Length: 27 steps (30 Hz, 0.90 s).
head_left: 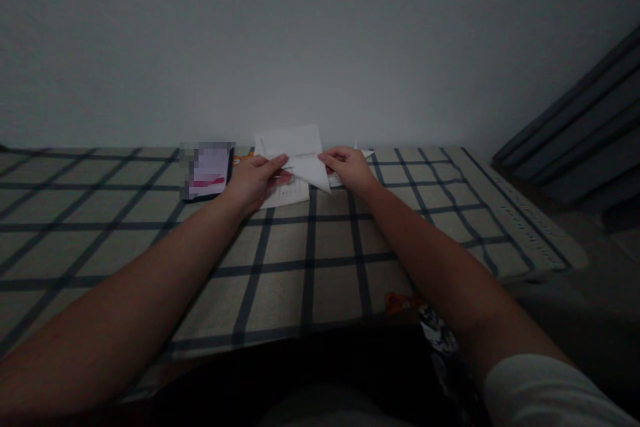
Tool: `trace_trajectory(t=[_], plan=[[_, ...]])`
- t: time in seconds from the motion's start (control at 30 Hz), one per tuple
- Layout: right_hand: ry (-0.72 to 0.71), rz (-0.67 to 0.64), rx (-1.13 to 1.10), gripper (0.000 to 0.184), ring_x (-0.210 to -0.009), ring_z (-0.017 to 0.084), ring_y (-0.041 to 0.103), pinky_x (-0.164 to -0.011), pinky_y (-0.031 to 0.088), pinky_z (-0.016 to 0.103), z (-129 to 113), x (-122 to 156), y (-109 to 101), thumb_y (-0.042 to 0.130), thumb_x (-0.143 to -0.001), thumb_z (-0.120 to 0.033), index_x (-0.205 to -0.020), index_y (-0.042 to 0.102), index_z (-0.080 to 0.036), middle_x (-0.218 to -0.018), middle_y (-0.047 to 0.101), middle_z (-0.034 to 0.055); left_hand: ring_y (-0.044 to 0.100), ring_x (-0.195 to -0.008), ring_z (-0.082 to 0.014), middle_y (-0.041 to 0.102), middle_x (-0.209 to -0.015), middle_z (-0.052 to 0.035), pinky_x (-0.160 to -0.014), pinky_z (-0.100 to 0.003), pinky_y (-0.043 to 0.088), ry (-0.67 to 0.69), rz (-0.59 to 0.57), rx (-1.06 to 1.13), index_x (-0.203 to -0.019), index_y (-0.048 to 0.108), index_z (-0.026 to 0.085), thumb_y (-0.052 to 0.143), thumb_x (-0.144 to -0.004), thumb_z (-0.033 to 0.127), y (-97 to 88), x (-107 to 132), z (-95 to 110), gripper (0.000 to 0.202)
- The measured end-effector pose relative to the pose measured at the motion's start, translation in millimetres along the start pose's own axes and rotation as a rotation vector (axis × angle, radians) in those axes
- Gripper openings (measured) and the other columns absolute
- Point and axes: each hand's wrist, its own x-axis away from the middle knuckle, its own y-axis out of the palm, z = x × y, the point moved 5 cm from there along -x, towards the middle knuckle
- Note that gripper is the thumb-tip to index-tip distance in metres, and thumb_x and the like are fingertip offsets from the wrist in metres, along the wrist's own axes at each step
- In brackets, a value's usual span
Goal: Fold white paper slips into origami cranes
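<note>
Between my two hands is a folded sheet of white paper [293,141], raised a little above the table. My left hand [254,181] pinches its left side, thumb on top. At the right side my right hand [345,165] grips the sheet between thumb and fingers. One corner of the paper hangs down between the hands in a point. Under my left hand lies another printed paper [290,195] on the cloth. More white paper shows partly behind my right hand, mostly hidden by it.
A checked tablecloth [280,267] covers the table, which stands against a plain wall [320,40]. Left of my hands lies a dark-edged tablet or phone [210,170] with a lit screen, partly blurred out. A grey curtain [580,113] hangs at the right.
</note>
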Motion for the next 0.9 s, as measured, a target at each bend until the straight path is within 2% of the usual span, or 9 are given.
trace_trajectory(t=[0.17,0.4,0.53,0.6,0.67,0.8,0.9], plan=[[0.021,-0.009,0.020,0.025,-0.069,0.014,0.061,-0.067,0.050,0.028,5,-2,1,0.069,-0.083,-0.042,-0.080,0.067,-0.017,-0.074,0.066,0.0025,0.063,-0.053,-0.0103,0.068,-0.065,-0.0040,-0.053,-0.018,0.056,0.065,-0.036,0.047,-0.070,0.064,0.013,0.074,-0.086,0.023,-0.6,-1,4,0.021],[0.025,-0.012,-0.062,0.032,-0.065,0.014,0.060,-0.064,0.049,0.028,13,-3,4,0.072,-0.077,-0.050,-0.082,0.068,-0.018,-0.071,0.066,0.0018,0.066,-0.057,-0.0129,0.069,-0.069,-0.0054,-0.056,-0.023,0.058,0.100,0.033,0.112,-0.072,0.065,0.013,0.070,-0.089,0.026,-2.1,1,9,0.022],[0.032,0.018,-0.071,0.034,-0.067,0.015,0.060,-0.063,0.049,0.029,11,1,5,0.072,-0.076,-0.052,-0.082,0.068,-0.018,-0.073,0.067,0.0022,0.069,-0.063,-0.0143,0.074,-0.079,-0.0068,-0.056,-0.023,0.059,0.078,-0.052,0.152,-0.085,0.069,0.013,0.069,-0.089,0.032,1.0,2,10,0.019],[0.032,0.026,-0.073,0.033,-0.066,0.014,0.059,-0.062,0.048,0.028,8,3,6,0.072,-0.076,-0.051,-0.081,0.067,-0.018,-0.071,0.065,0.0017,0.070,-0.068,-0.0150,0.075,-0.083,-0.0072,-0.059,-0.024,0.061,0.059,-0.132,0.099,-0.084,0.069,0.012,0.077,-0.081,0.027,5.3,5,7,0.017],[0.015,0.017,-0.081,0.033,-0.064,0.013,0.057,-0.062,0.047,0.028,2,6,9,0.072,-0.076,-0.050,-0.077,0.066,-0.018,-0.068,0.063,0.0006,0.071,-0.073,-0.0170,0.076,-0.092,-0.0098,-0.061,-0.026,0.062,0.020,-0.217,0.031,-0.091,0.071,0.011,0.083,-0.074,0.022,10.6,8,1,0.024],[-0.027,-0.037,-0.100,0.031,-0.065,0.012,0.057,-0.065,0.049,0.027,-9,10,14,0.072,-0.075,-0.048,-0.075,0.064,-0.018,-0.068,0.063,-0.0006,0.074,-0.087,-0.0215,0.074,-0.120,-0.0121,-0.064,-0.029,0.063,0.079,-0.246,-0.027,-0.109,0.071,0.016,0.087,-0.069,0.025,11.8,9,-9,0.044],[-0.033,-0.106,-0.085,0.033,-0.064,0.012,0.057,-0.064,0.050,0.026,-13,13,17,0.072,-0.077,-0.049,-0.072,0.063,-0.017,-0.066,0.062,-0.0009,0.074,-0.097,-0.0259,0.074,-0.123,-0.0128,-0.077,-0.036,0.064,0.111,-0.250,-0.058,-0.116,0.069,0.018,0.086,-0.071,0.027,8.5,6,-11,0.048]])
